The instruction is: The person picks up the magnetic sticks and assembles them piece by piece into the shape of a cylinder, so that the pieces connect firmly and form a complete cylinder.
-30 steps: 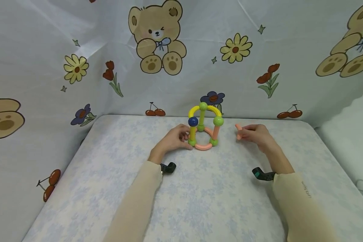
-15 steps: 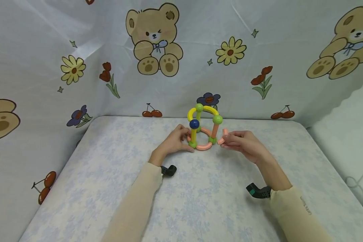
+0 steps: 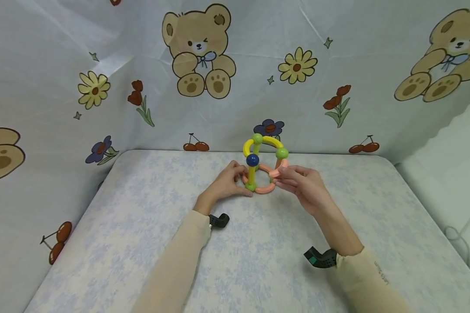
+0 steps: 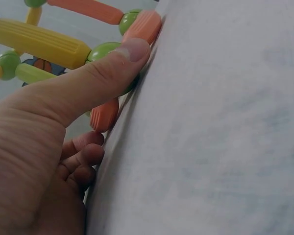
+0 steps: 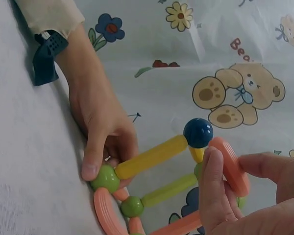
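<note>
A small frame of toy rods and balls stands on the table, with a blue ball (image 3: 252, 160) at its top front corner. Pink curved rods (image 3: 264, 190) form its bottom ring; yellow curved rods (image 3: 273, 141) arch over part of its top. My left hand (image 3: 229, 180) grips a lower corner, thumb over the bottom green ball (image 4: 105, 50) and fingers curled behind. Between thumb and fingertips, my right hand (image 3: 303, 187) pinches a loose pink curved rod (image 5: 231, 169). In the right wrist view, this rod overlaps the frame close beside the blue ball. The rod and hand hide the frame's right upright in the head view.
A pale blue patterned cloth (image 3: 254, 265) covers the table. Behind it hangs a white sheet (image 3: 235, 108) printed with bears and flowers. A black wrist camera (image 3: 219, 221) is strapped to the left wrist, another (image 3: 320, 257) to the right.
My right hand has moved left with the pink curved rod, from beside the frame to overlapping its right upper side. My left hand keeps its grip on the lower corner.
</note>
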{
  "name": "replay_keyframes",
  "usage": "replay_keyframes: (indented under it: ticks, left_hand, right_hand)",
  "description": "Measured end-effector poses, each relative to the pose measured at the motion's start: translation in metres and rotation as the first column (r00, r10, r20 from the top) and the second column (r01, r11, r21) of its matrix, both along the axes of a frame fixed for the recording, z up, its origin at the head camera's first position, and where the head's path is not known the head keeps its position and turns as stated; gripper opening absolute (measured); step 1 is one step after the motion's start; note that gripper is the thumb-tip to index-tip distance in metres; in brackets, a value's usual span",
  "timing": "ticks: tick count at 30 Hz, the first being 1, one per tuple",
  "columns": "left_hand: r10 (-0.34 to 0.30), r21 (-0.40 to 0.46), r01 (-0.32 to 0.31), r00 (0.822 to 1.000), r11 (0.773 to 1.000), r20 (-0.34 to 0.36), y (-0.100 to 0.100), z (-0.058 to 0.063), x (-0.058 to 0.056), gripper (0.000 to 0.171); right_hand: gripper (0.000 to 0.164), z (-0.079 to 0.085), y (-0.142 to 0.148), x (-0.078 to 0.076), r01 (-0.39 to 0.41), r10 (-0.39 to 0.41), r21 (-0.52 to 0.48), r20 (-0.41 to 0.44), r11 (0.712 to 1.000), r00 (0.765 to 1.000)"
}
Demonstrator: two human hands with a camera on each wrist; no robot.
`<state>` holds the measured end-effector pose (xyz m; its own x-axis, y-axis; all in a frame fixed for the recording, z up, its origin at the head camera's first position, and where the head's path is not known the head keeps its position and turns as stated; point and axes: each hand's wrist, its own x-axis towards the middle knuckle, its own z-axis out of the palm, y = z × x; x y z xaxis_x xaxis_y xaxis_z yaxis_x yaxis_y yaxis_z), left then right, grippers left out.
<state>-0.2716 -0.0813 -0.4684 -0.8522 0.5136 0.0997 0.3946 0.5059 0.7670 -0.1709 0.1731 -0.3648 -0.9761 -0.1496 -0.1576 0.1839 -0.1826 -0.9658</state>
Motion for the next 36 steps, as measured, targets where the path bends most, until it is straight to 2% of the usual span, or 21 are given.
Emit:
replay_keyframes:
  ticks: [6,9,14,21,27,36]
  left_hand:
    - [0.004,-0.005,-0.004,1.0,1.0,-0.01,0.0,-0.001,-0.001,0.053]
    - [0.004,-0.002,-0.004,1.0,1.0,-0.012,0.0,0.0,-0.001,0.054]
    - [-0.001,-0.005,0.001,1.0,1.0,-0.012,0.001,0.002,0.0,0.056]
    - [-0.005,0.002,0.005,1.0,1.0,-0.011,-0.001,0.001,-0.001,0.056]
    - [-0.016,0.0,0.016,1.0,1.0,-0.006,0.001,0.0,0.0,0.054]
    - [0.001,-0.007,-0.002,1.0,1.0,-0.002,-0.001,0.003,0.001,0.055]
  right_hand:
    - [0.023,0.001,-0.015,-0.002,0.068,-0.063,-0.127,0.044,0.99,0.997]
    - [0.018,-0.001,-0.021,-0.003,0.085,-0.076,-0.165,0.06,0.983,0.995]
    - [0.019,-0.001,-0.028,-0.004,0.109,-0.098,-0.19,0.07,0.976,0.993]
    - [0.031,-0.003,-0.034,-0.005,0.14,-0.131,-0.187,0.06,0.972,0.99]
    - [0.02,-0.005,-0.033,-0.005,0.162,-0.152,-0.208,0.066,0.965,0.986]
    - [0.034,-0.008,-0.036,-0.008,0.125,-0.123,-0.211,0.023,0.97,0.992]
